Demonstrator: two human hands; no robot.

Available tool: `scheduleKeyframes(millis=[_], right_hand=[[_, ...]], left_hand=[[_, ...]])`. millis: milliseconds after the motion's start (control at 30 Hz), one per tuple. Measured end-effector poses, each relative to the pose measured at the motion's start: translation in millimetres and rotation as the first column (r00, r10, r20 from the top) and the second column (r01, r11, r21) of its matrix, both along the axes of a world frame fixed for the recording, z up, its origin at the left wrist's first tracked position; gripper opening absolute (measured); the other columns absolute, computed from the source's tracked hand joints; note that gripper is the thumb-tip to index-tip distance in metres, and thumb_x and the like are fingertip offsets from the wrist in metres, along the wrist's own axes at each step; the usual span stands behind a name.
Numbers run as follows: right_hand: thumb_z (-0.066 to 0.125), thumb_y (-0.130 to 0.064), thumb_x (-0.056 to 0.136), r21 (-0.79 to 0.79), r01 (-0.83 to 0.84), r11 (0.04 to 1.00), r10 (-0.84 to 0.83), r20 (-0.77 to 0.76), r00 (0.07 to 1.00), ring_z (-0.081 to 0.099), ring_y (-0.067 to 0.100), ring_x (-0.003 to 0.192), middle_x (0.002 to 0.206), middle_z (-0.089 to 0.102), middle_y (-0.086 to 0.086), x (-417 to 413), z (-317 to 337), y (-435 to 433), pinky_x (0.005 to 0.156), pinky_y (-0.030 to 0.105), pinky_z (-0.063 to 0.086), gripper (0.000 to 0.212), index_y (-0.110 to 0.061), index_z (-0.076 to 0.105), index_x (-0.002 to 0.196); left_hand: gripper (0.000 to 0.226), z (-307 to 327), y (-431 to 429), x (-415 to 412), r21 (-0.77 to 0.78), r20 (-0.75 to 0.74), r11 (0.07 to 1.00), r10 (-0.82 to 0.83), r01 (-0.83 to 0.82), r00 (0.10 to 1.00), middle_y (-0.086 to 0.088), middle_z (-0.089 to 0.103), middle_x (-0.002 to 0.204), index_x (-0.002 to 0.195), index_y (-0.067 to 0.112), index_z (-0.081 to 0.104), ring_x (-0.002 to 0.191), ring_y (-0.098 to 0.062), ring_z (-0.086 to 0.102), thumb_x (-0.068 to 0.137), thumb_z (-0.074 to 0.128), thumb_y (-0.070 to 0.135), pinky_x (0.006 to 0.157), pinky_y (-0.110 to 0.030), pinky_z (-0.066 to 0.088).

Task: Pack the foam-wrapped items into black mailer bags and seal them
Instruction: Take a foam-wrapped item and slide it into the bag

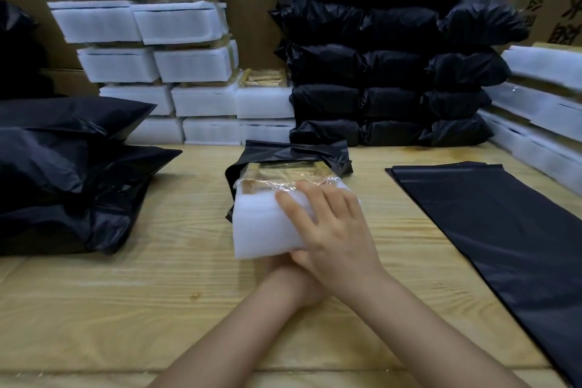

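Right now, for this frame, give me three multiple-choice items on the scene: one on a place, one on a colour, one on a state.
1. Where on the table does the flat empty mailer bag lie?
A. To the right of the foam-wrapped item being packed
B. To the left of it
C. Draped over it

2. What colour is the wrap under the right hand?
A. Pink
B. White
C. Green

3. How far is the foam-wrapped item into the open black bag?
A. Fully in, with the bag sealed
B. Not touching the bag at all
C. Partly in, with the near end sticking out

Answers:
1 A, the flat bag lies spread out on the wood to the right of the item.
2 B, the foam under the fingers is plain white.
3 C, the far end sits in the bag's mouth while the near foam end is still outside.
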State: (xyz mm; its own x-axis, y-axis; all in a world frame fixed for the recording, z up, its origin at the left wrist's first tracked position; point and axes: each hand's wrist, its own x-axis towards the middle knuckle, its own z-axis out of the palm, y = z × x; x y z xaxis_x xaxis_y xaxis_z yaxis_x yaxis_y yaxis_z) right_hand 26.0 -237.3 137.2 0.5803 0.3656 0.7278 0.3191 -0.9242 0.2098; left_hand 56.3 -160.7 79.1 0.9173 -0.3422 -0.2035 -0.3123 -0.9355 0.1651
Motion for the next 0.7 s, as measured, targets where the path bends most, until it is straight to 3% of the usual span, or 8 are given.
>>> scheduleKeyframes(millis=[167,267,400,467,500,567,633,700], right_hand=[[0.082,-0.021,0.046,-0.017,0.074,0.997,-0.074,0.024,0.997,0.066,0.027,0.089,0.107,0.069,0.010,12,-13,0,0.082,0.034,0.039,0.061,-0.023,0.072,0.106],[0.083,-0.030,0.053,0.006,0.074,0.997,-0.074,-0.014,0.997,0.067,0.026,0.089,0.108,0.069,0.009,21,-18,-2,0.082,0.033,0.039,0.054,-0.025,0.073,0.105],[0.079,-0.060,0.050,-0.086,0.144,0.986,-0.157,-0.177,0.972,0.062,0.025,0.099,0.117,0.063,0.006,25,-9,-1,0.087,0.030,0.045,0.072,-0.030,0.067,0.114],[0.061,-0.066,0.072,0.023,0.031,0.999,-0.020,-0.372,0.928,0.051,0.023,0.107,0.120,0.054,0.002,29,3,-2,0.093,0.031,0.035,0.060,-0.029,0.062,0.120],[0.052,-0.061,0.082,0.204,-0.009,0.979,0.104,-0.459,0.882,0.049,0.021,0.103,0.112,0.055,0.001,34,13,-2,0.091,0.032,0.033,0.048,-0.026,0.065,0.113],[0.052,-0.042,0.092,0.526,-0.023,0.850,0.241,-0.350,0.905,0.054,0.020,0.089,0.090,0.061,0.000,54,33,-6,0.081,0.036,0.042,0.030,-0.017,0.068,0.091],[0.056,-0.028,0.092,0.504,0.085,0.860,0.112,-0.347,0.931,0.056,0.022,0.095,0.094,0.065,0.000,81,49,-13,0.081,0.038,0.046,0.018,-0.016,0.068,0.096],[0.057,-0.023,0.091,0.325,0.223,0.919,-0.002,-0.562,0.827,0.054,0.026,0.108,0.110,0.065,0.003,104,56,-15,0.090,0.039,0.048,0.021,-0.018,0.068,0.109]], left_hand=[[0.059,5,3,-3,0.093,0.163,0.988,-0.135,0.121,0.977,-0.011,0.032,0.151,0.148,0.026,0.019,0.137,-0.033,0.025,0.093,0.029,0.048,0.108,-0.049,0.019],[0.060,6,2,-4,0.085,0.194,0.994,-0.086,0.071,0.977,-0.007,0.038,0.146,0.144,0.032,0.022,0.135,-0.033,0.028,0.090,0.030,0.055,0.100,-0.049,0.024],[0.060,4,3,-5,0.063,0.193,0.996,-0.070,0.059,0.979,-0.008,0.046,0.140,0.142,0.032,0.029,0.131,-0.034,0.033,0.088,0.019,0.055,0.097,-0.053,0.022],[0.063,2,3,-6,-0.004,0.184,0.999,-0.035,0.036,0.982,-0.010,0.050,0.138,0.140,0.030,0.036,0.128,-0.033,0.039,0.088,0.009,0.053,0.097,-0.051,0.026],[0.064,1,3,-6,-0.040,0.160,0.999,-0.011,0.018,0.987,-0.010,0.053,0.135,0.138,0.030,0.040,0.127,-0.032,0.042,0.090,0.005,0.054,0.097,-0.049,0.026],[0.063,-2,2,-7,-0.084,0.109,0.996,0.026,-0.017,0.994,-0.008,0.056,0.131,0.133,0.032,0.047,0.126,-0.030,0.045,0.095,0.002,0.056,0.099,-0.048,0.024],[0.062,-3,1,-6,-0.099,0.104,0.995,0.043,-0.033,0.994,-0.007,0.056,0.132,0.132,0.034,0.048,0.127,-0.028,0.044,0.096,0.003,0.055,0.100,-0.048,0.021],[0.061,-3,1,-6,-0.101,0.102,0.994,0.051,-0.040,0.993,-0.006,0.056,0.132,0.132,0.035,0.048,0.127,-0.027,0.044,0.097,0.003,0.054,0.100,-0.048,0.021]])
